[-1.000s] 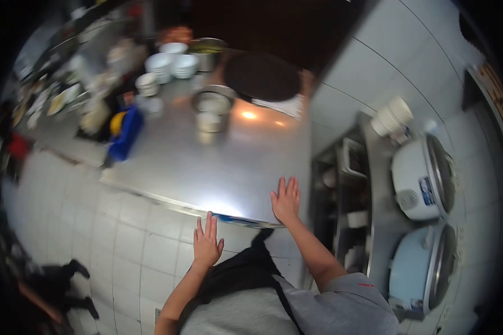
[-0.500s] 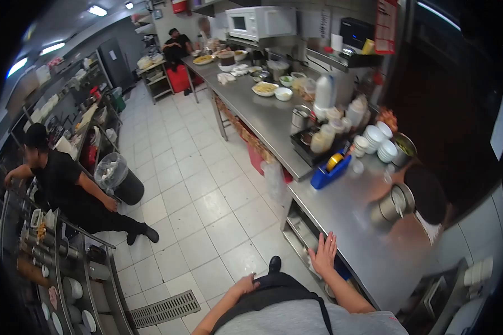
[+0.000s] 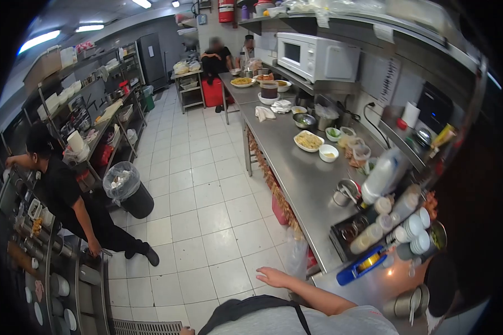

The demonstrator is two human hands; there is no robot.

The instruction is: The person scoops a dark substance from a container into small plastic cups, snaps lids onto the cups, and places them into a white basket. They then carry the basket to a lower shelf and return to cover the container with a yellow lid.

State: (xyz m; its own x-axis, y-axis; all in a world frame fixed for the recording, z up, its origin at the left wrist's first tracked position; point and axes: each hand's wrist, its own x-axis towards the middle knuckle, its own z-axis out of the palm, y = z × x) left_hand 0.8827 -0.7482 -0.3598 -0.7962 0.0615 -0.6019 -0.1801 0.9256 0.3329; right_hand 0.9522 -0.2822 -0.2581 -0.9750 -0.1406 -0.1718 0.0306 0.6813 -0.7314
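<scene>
My right hand (image 3: 274, 275) hangs with fingers apart and nothing in it, over the tiled floor just off the near end of the steel counter (image 3: 296, 178). Closest to it are a clear plastic bag (image 3: 296, 252) that hangs at the counter's edge and a blue tray (image 3: 369, 262) on the counter top. Only a sliver of my left hand (image 3: 183, 331) shows at the bottom edge, so its fingers are hidden. My grey shirt and black apron fill the bottom of the view.
The counter carries stacked white bowls (image 3: 416, 229), bottles, food dishes and a microwave (image 3: 318, 56) on the shelf above. A person in black (image 3: 67, 195) leans at the left rack (image 3: 56, 279). A lined bin (image 3: 126, 187) stands in the aisle. Another person (image 3: 215, 53) is at the far end.
The view has swung left from the counter top to the long kitchen aisle. My right hand came off the counter's edge and now hangs free; my left hand dropped toward the bottom edge.
</scene>
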